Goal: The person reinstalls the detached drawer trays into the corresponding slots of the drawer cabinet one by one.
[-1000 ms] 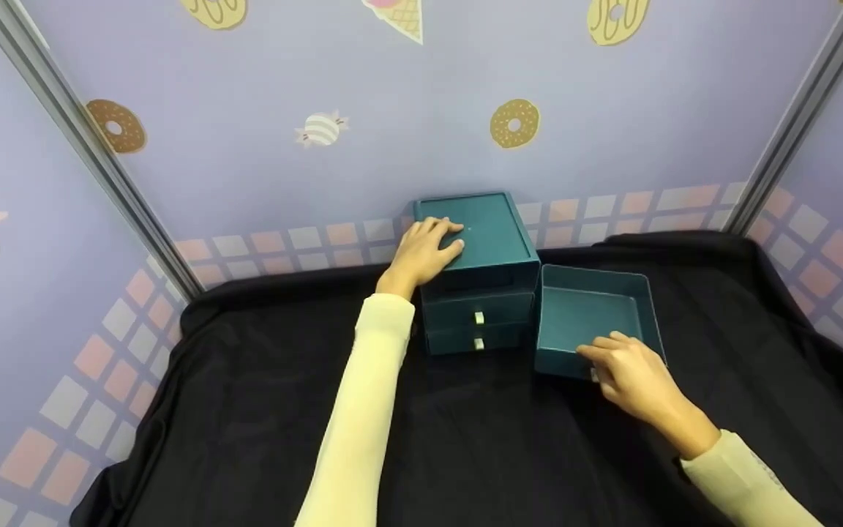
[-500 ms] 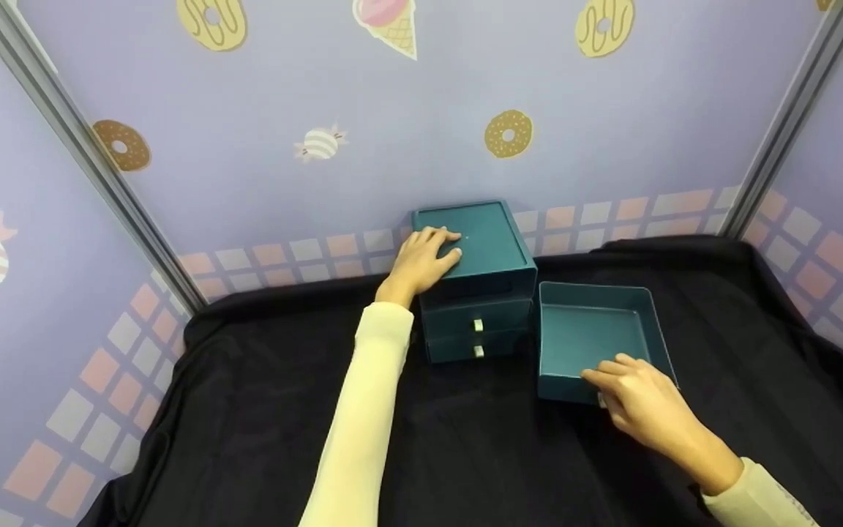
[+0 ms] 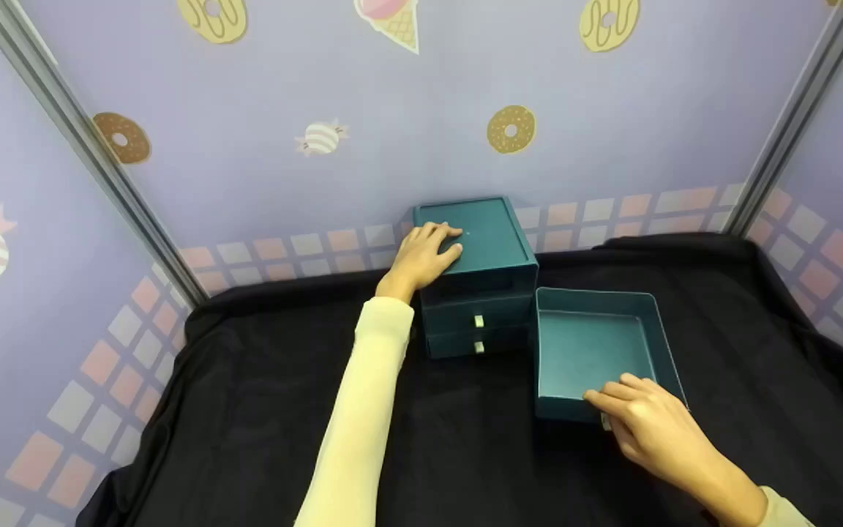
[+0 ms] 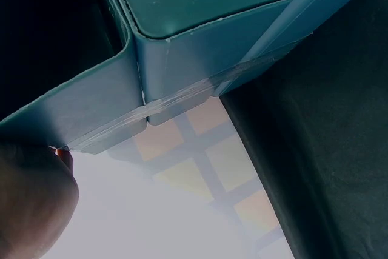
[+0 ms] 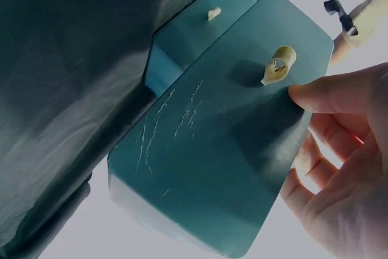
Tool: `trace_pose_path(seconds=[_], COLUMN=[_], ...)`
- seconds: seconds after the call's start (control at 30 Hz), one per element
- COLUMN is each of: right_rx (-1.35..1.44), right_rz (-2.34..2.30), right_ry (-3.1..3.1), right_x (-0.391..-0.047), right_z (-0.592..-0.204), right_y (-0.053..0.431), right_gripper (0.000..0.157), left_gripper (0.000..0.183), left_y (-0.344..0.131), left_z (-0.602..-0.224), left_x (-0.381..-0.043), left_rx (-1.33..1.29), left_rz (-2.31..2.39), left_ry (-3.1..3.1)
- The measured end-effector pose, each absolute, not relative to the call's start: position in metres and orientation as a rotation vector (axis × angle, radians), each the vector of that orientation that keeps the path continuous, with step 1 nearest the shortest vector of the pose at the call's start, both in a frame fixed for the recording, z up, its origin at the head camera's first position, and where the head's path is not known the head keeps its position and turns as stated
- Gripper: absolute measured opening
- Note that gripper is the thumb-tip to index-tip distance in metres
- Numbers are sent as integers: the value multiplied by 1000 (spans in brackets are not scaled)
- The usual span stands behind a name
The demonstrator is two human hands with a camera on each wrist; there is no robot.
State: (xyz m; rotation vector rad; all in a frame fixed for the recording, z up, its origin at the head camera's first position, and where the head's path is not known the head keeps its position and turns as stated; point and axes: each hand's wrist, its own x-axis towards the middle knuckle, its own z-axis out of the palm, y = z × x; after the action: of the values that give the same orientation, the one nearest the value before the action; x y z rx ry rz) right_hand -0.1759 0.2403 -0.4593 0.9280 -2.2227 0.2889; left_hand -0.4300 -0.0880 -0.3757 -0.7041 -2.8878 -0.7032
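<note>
A teal drawer cabinet (image 3: 495, 238) stands against the back wall, with two lower drawers in place and a dark opening above them. On its top rests my left hand (image 3: 420, 256), fingers spread loosely over the left edge. My right hand (image 3: 652, 428) holds a pulled-out teal drawer (image 3: 590, 351) by its front wall, right of the cabinet and apart from the slot. In the right wrist view, the thumb presses on the scratched drawer front (image 5: 206, 131) beside a pale knob (image 5: 282, 62), while the other fingers lie behind the wall. The left wrist view shows the cabinet's edges (image 4: 206, 4).
Black cloth (image 3: 246, 410) covers the table and rises in folds along the back and sides. Lilac walls (image 3: 407, 146) with sweets and tile patterns close off the back, left and right. Grey metal posts (image 3: 110, 172) mark the corners.
My right hand has drawn the drawer toward the front of the table, farther from the back wall. My left hand stays on the cabinet top.
</note>
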Motion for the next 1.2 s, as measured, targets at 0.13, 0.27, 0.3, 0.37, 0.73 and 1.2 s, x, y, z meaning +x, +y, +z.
trace_pose_path(seconds=[0.13,0.27,0.3,0.37,0.73,1.2], right_rx=[949,984,996,1018,1065,1155], right_rz=[285,286,292,297,333,338], right_ry=[-2198,-2184,-2182,-2177,-2181,-2182], right_x=[-168,-163,-162,-159,-151,-152], right_z=[-461,-460,-458,-456,-450,-438], right_y=[234,229,227,224,214,194], right_gripper=[37,39,40,42,39,40], left_gripper=[49,50,49,49,49,51], left_y=[-90,-92,-92,-92,-90,-90], left_z=[-376,-376,-375,-375,-376,-374], left_x=[-430,-430,-430,-430,-431,-431], left_rx=[-726,-719,-716,-716,-717,-721], left_rz=[-703,-702,-702,-703,-704,-700], left_ry=[-2887,-2894,-2894,-2892,-2890,-2921])
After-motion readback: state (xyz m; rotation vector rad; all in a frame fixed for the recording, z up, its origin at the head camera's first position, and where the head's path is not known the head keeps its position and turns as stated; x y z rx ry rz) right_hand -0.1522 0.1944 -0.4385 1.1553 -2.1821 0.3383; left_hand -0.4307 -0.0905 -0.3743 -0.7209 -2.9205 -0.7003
